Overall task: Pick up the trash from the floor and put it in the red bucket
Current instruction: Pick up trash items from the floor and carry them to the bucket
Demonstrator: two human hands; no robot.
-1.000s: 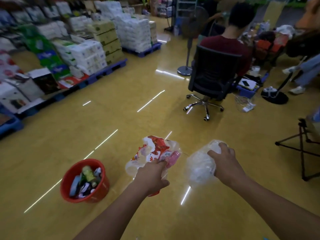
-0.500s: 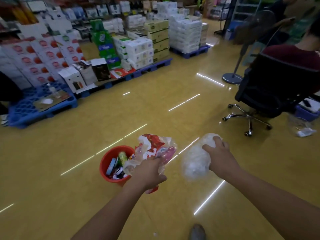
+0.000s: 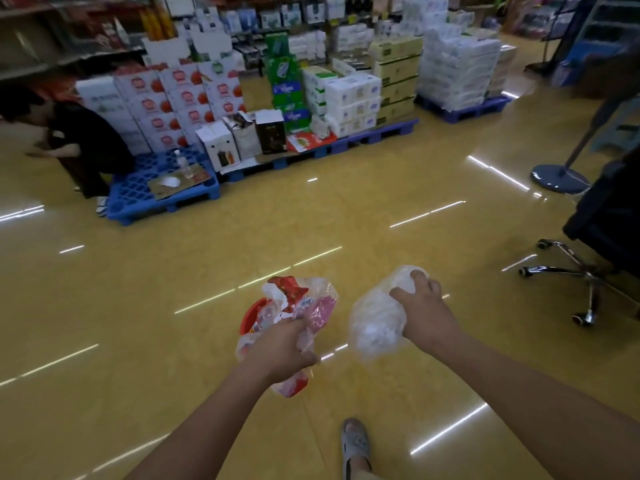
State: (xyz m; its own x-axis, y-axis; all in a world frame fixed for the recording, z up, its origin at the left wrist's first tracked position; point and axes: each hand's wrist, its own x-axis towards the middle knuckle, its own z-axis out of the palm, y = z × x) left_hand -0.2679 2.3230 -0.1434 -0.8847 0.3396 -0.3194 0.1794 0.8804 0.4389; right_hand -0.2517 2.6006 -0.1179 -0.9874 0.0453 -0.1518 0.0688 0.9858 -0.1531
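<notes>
My left hand [image 3: 280, 351] grips a crumpled bunch of red, white and pink plastic wrappers [image 3: 298, 301]. It hangs right in front of the red bucket [image 3: 252, 315], whose rim peeks out to the left of the wrappers; most of the bucket is hidden behind them. My right hand [image 3: 427, 313] clutches a scrunched clear plastic bag [image 3: 375, 323], held to the right of the bucket, apart from it.
Glossy yellow floor all around. My sandalled foot [image 3: 355, 445] is at the bottom. A black office chair [image 3: 595, 268] and fan base [image 3: 559, 176] stand at right. Blue pallets [image 3: 138, 202] with stacked boxes line the back; a person in black [image 3: 86, 147] bends at far left.
The view has swung left and I have stepped closer. The bucket has shifted from the left of my left hand to directly behind the wrappers. Both hands keep their grip.
</notes>
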